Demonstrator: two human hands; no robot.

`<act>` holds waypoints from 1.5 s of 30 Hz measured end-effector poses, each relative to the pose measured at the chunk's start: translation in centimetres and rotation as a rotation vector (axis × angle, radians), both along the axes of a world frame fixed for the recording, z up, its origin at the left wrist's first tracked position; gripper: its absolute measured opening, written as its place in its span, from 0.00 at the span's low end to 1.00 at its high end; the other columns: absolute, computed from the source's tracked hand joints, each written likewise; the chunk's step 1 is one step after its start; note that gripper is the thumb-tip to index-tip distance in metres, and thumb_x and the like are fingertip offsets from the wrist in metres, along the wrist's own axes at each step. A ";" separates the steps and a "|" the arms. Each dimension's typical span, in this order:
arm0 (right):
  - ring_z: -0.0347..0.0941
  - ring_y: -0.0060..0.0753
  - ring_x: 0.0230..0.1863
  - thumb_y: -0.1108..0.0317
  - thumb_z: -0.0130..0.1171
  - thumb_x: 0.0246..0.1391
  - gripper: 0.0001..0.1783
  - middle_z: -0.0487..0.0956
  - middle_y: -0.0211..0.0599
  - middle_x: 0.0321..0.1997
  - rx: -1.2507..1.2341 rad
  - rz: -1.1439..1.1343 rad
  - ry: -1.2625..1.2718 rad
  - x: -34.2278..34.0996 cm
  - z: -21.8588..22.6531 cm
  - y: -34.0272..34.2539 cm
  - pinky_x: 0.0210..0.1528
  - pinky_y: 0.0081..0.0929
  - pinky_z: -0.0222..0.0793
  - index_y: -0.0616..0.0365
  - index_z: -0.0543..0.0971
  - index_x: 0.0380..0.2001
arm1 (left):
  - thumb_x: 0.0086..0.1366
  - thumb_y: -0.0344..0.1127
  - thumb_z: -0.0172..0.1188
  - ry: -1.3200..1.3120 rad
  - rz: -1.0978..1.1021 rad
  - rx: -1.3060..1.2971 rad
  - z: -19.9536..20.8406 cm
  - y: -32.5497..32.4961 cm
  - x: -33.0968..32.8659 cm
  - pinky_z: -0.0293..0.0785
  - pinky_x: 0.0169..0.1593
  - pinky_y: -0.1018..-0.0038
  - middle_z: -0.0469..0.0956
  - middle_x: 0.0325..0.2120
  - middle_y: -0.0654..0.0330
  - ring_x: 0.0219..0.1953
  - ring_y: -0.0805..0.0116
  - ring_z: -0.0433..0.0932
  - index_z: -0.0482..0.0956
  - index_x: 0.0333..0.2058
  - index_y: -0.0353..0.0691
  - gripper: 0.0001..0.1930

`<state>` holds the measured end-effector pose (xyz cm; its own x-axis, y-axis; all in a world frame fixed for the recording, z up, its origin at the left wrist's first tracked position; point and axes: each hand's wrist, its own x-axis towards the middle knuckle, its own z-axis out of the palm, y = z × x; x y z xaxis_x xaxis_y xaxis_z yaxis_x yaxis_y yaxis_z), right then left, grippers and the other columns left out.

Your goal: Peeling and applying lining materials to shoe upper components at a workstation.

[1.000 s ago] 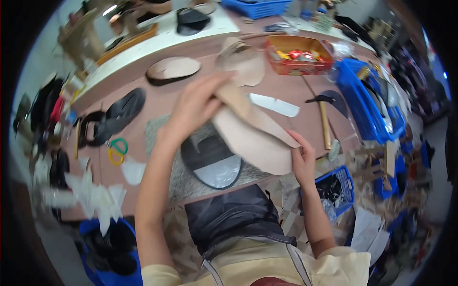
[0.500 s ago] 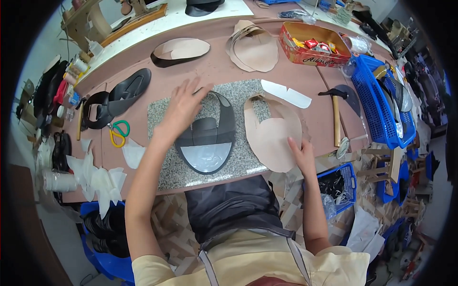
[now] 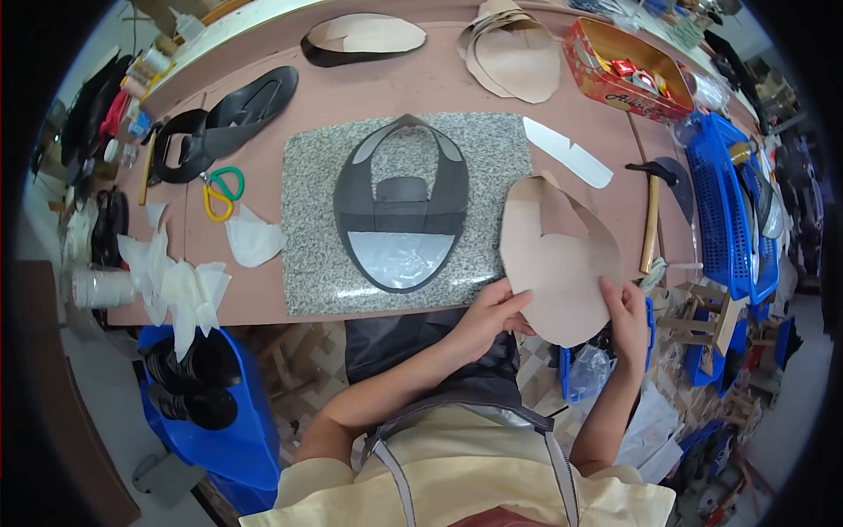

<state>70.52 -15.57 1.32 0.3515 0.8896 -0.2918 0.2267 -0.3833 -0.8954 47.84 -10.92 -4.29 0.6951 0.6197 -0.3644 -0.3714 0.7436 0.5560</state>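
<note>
the left hand (image 3: 493, 321) and right hand (image 3: 625, 321) each grip a lower side of one beige cutout piece (image 3: 565, 272) over the table (image 3: 369, 97) front, at the right side of one speckled slab (image 3: 312, 220) bearing one black upper (image 3: 399, 221).

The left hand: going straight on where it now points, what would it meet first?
Probably the beige piece, which the left hand touches; beyond it, perhaps the right hand, though depth is unclear.
</note>
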 end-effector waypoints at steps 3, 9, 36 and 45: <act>0.69 0.12 0.28 0.58 0.56 0.65 0.16 0.78 0.22 0.29 0.037 0.048 -0.045 -0.3 3.3 1.5 0.29 0.14 0.63 0.63 0.80 0.38 | 0.72 0.38 0.52 0.082 -0.043 0.240 2.4 3.2 -1.1 0.80 0.37 0.77 0.81 0.39 0.58 0.35 0.71 0.82 0.72 0.52 0.33 0.16; 0.73 0.12 0.34 0.62 0.58 0.63 0.14 0.80 0.26 0.35 0.342 0.177 -0.011 -8.2 10.1 9.6 0.35 0.14 0.67 0.64 0.79 0.43 | 0.66 0.34 0.59 0.501 0.311 1.056 10.9 10.1 -9.0 0.76 0.32 0.77 0.82 0.28 0.59 0.28 0.76 0.81 0.78 0.41 0.32 0.11; 0.79 0.25 0.29 0.70 0.71 0.47 0.17 0.84 0.42 0.30 0.079 0.406 -0.087 -20.0 -7.7 12.7 0.34 0.24 0.73 0.69 0.80 0.38 | 0.52 0.26 0.69 1.036 0.468 1.014 -2.6 8.4 -22.7 0.74 0.36 0.72 0.81 0.31 0.52 0.31 0.59 0.81 0.74 0.22 0.31 0.11; 0.79 0.26 0.27 0.71 0.71 0.46 0.16 0.83 0.43 0.29 0.135 0.371 -0.149 -20.4 -8.3 12.2 0.31 0.25 0.72 0.68 0.80 0.37 | 0.52 0.26 0.69 1.073 0.491 1.017 -2.7 8.1 -22.4 0.74 0.37 0.72 0.81 0.33 0.51 0.32 0.58 0.81 0.73 0.22 0.32 0.11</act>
<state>50.10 -3.33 -6.97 0.0299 0.9905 -0.1340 0.4583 -0.1328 -0.8788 25.39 -2.77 -7.04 0.0561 0.9857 0.1591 0.4303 -0.1677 0.8870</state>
